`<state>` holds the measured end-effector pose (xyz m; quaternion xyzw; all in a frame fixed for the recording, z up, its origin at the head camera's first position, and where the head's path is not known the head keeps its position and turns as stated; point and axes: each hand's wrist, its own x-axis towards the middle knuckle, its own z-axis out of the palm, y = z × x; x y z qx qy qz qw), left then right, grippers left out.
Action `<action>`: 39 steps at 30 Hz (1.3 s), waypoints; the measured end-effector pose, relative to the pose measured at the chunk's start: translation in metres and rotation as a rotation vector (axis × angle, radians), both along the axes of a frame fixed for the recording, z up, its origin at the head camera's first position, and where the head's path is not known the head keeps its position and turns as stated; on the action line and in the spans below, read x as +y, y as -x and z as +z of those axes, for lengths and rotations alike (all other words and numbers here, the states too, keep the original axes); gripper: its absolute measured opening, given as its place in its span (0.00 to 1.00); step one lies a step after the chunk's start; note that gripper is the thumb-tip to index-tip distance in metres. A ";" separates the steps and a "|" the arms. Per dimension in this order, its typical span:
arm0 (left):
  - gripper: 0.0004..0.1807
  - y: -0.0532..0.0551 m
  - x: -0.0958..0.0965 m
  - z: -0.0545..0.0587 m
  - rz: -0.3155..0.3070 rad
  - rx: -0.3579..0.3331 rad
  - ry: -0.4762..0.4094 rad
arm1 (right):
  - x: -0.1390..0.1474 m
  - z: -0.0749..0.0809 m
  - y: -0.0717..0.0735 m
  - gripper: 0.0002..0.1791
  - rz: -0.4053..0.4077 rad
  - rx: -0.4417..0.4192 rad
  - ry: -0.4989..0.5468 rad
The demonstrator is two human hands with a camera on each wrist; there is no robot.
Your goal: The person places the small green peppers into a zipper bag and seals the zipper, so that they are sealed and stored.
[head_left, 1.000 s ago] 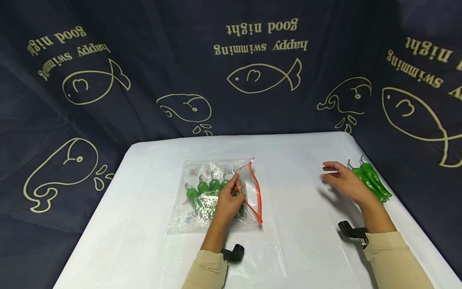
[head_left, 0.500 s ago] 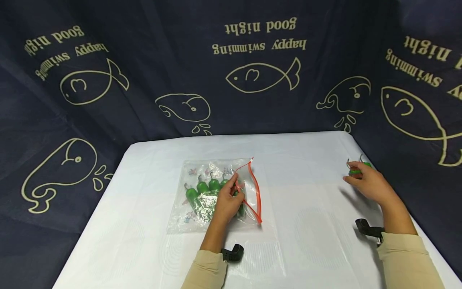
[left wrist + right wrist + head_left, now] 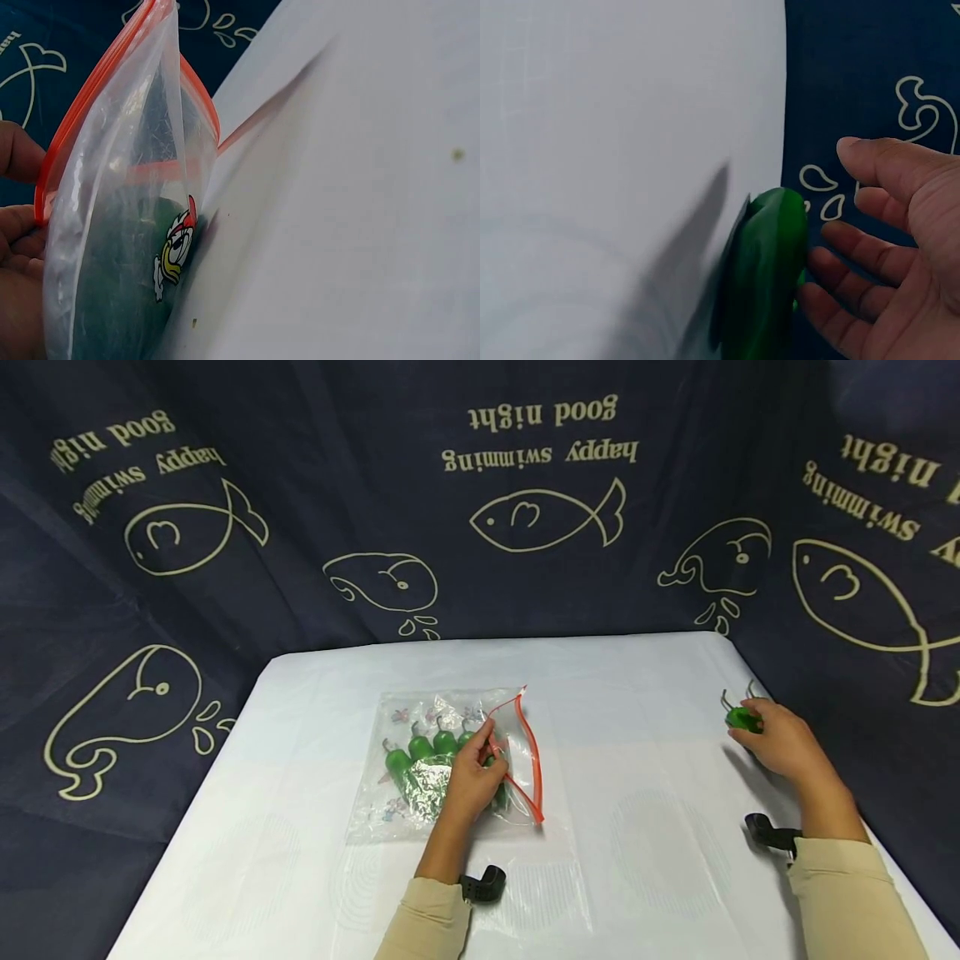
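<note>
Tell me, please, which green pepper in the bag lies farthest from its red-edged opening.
In the head view, it is the leftmost green pepper in the clear bag; the bag's other peppers lie between it and the red edge.

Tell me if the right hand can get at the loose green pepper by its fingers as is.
Likely yes: the right hand is right at the loose green pepper, thumb and fingertips apart, and nothing seems to stand between them. Whether they touch is hard to tell.

A curtained-off spot, home or studio unclear: dark fish-printed cloth (image 3: 405, 510) hangs round three sides of a white-draped counter (image 3: 630, 710)
</note>
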<state>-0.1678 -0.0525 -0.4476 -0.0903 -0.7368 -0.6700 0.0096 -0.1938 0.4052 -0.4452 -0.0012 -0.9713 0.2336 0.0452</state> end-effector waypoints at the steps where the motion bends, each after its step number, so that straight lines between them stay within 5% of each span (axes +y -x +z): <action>1: 0.37 0.000 0.000 0.000 -0.001 -0.001 0.000 | 0.000 0.000 0.000 0.30 -0.004 -0.002 0.000; 11: 0.38 0.000 0.000 0.002 -0.001 -0.011 -0.016 | 0.003 -0.008 0.005 0.30 -0.069 -0.011 -0.025; 28: 0.38 0.000 0.000 0.001 0.003 -0.005 -0.032 | -0.001 -0.017 0.012 0.31 -0.076 -0.034 -0.146; 39: 0.38 0.000 0.000 0.002 0.006 -0.014 -0.018 | -0.004 -0.017 0.013 0.30 -0.060 -0.023 -0.121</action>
